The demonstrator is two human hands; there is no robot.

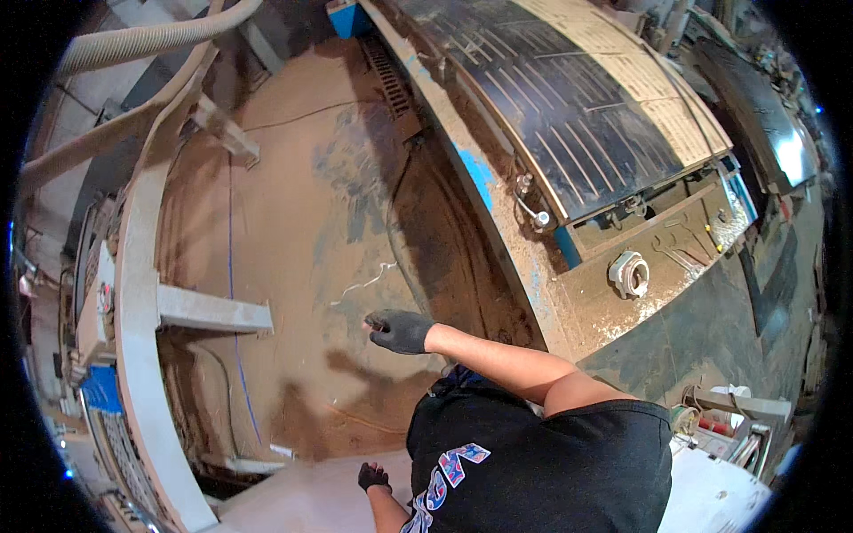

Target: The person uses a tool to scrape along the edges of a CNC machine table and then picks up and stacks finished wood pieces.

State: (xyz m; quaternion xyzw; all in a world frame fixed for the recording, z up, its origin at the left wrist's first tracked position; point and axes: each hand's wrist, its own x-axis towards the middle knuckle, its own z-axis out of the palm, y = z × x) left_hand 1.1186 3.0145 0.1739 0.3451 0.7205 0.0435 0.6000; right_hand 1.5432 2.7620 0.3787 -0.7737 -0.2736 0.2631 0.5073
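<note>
My right hand (399, 331), in a black fingerless glove, reaches out over the dusty brown floor (284, 222). Its fingers are curled in, and nothing shows in them. Lower down, close to my black shirt, my left hand (375, 478) wears the same kind of glove. Its fingertips are bent and slightly apart, with no object visible in them. Neither hand touches anything that I can see. A thin white strip (362, 283) lies on the floor just beyond my right hand.
At right stands a large machine with a dark slatted bed (569, 115). Its dusty ledge holds a white ring-shaped fitting (629, 274) and several hand tools (689, 253). A pale metal frame (142, 293) with a jutting foot (218, 311) runs along the left, under a ribbed hose (160, 37). A blue line (233, 266) crosses the floor.
</note>
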